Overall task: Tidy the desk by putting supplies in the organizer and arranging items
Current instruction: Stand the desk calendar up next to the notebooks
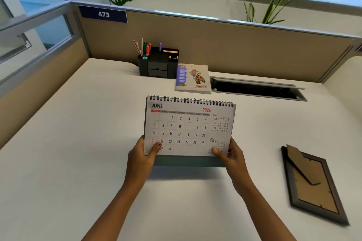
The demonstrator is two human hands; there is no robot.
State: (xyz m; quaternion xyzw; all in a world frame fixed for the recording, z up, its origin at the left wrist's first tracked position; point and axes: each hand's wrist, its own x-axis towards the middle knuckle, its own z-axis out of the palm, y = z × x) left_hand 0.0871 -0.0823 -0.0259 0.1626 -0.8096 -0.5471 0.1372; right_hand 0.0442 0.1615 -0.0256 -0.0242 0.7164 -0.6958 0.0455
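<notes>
A spiral-bound desk calendar (188, 127) showing June 2026 is held upright above the middle of the white desk (78, 152). My left hand (143, 157) grips its lower left corner and my right hand (231, 157) grips its lower right corner, thumbs on the front page. A black desk organizer (158, 66) with pens and markers in it stands at the back by the partition. A notebook (193, 78) with a motorbike cover lies flat just right of the organizer. A dark picture frame (313, 184) lies face down at the right, its stand flap showing.
A tan cubicle partition (235, 49) closes the back and left sides, with a blue "473" label. An open cable slot (256, 89) is cut into the desk right of the notebook. Plants stand behind the partition under the window.
</notes>
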